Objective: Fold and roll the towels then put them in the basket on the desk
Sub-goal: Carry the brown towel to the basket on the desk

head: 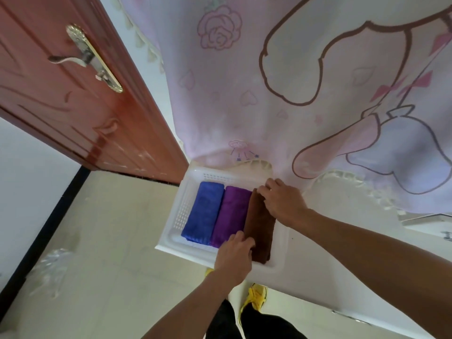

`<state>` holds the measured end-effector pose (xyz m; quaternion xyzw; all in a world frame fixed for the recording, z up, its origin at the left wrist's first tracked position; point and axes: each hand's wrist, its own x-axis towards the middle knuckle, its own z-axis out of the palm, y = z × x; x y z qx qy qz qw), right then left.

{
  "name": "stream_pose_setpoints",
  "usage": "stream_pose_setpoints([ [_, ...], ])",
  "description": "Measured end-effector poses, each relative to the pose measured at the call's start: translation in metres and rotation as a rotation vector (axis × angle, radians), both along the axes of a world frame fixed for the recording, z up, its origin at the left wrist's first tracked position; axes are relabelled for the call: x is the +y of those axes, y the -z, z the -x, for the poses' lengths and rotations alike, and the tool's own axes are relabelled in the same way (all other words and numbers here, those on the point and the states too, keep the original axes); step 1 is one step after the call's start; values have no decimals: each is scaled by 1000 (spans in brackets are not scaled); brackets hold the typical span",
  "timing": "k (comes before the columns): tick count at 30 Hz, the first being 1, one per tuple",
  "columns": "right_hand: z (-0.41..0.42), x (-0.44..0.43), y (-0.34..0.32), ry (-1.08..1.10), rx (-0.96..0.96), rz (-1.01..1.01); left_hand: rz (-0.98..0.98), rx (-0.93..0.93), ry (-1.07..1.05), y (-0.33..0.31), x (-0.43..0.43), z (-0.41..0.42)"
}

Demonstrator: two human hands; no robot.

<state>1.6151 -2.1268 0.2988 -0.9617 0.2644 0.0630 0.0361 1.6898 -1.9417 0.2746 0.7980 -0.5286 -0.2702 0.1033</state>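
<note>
A white slotted plastic basket stands at the left end of the white desk. Inside lie a rolled blue towel at the left and a rolled purple towel beside it. A rolled brown towel lies along the basket's right side, its near end over the rim. My left hand grips the brown roll's near end. My right hand holds its far end, fingers curled over the top.
A pink curtain with rose and cartoon prints hangs behind the desk, its hem touching the basket's far rim. A reddish-brown door with a metal handle stands at the left. Pale floor tiles and my yellow shoe lie below.
</note>
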Motion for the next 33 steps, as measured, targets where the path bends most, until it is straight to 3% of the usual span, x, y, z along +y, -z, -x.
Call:
stream_pose_setpoints([
  [4,7,15,10,-73,85,-187,-70,45,97,6,0,-7],
  [10,1,20,29,-22,183,-168,-159,102,164,5,-3,-13],
  [14,-1,20,24,-7,197,-228,-105,111,134,-6,2,-21],
  [20,5,52,1,8,5,-194,117,-221,-12,-21,25,-92],
  [22,2,71,-5,-30,13,-290,89,-369,-56,-21,36,-124],
  [24,-2,86,-4,-61,77,-375,-59,-432,-92,-22,46,-146],
  [26,-7,103,-2,-51,140,-438,-215,-399,-104,-19,56,-163],
  [28,-11,120,2,-46,196,-455,-300,-234,-172,-17,63,-168],
  [33,-14,153,8,23,217,-351,-248,-87,-299,-12,72,-163],
])
